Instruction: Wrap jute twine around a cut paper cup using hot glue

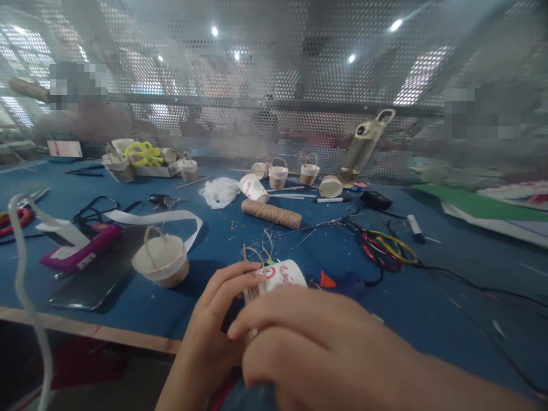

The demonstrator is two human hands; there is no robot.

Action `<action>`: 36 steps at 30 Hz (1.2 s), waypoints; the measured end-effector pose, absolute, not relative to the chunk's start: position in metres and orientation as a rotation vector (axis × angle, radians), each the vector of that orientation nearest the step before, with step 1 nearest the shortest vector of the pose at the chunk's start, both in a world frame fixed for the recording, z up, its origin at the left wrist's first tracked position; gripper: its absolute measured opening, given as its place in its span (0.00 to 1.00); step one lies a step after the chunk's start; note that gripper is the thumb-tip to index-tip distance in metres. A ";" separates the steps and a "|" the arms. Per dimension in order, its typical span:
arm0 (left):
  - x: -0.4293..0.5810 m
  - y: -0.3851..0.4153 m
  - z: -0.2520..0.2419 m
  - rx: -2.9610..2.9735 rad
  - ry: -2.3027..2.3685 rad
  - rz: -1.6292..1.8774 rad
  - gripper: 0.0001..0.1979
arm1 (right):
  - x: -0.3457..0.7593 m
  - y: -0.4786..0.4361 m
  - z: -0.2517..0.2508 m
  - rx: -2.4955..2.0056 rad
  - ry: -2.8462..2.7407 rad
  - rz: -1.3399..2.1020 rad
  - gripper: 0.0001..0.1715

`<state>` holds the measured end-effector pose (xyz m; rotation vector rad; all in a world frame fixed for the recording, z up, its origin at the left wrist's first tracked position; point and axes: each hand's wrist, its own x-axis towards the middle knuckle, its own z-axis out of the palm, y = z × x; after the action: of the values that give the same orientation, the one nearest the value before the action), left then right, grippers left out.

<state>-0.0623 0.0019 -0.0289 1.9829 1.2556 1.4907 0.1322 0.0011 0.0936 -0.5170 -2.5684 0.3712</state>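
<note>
A white paper cup (293,273) with red print lies on its side near the table's front edge, its base to the right. My left hand (216,305) is closed round its left part, where some brown twine shows. From there a loose strand of twine (268,245) rises towards the twine roll (272,213) behind. My right hand (329,342) is in front of the cup with curled fingers, thumb and forefinger close together; whatever they pinch is hidden. A small twine-wrapped basket (169,265) with a white lining and a looped handle stands left of my left hand.
On the left are a purple-and-white device (81,245), a dark phone (92,285) and a white cable (21,285). A glue gun (349,283) with an orange tip lies right of the cup. Several small baskets, a bottle (362,148) and a perforated screen (274,85) are behind.
</note>
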 end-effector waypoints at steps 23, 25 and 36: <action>-0.065 0.004 -0.028 2.110 1.166 1.430 0.28 | 0.135 -0.002 0.014 -0.491 -2.554 -0.193 0.12; -0.066 0.005 -0.028 2.126 1.166 1.419 0.29 | 0.137 -0.004 0.019 -0.469 -2.575 -0.174 0.13; -0.064 0.003 -0.020 2.116 1.217 1.394 0.27 | 0.200 0.004 0.066 -0.709 -2.435 -0.074 0.15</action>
<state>-0.0636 0.0032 -0.0203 2.1156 1.2166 1.3937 0.1997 0.0040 0.0657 -0.7094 -2.4352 -0.0737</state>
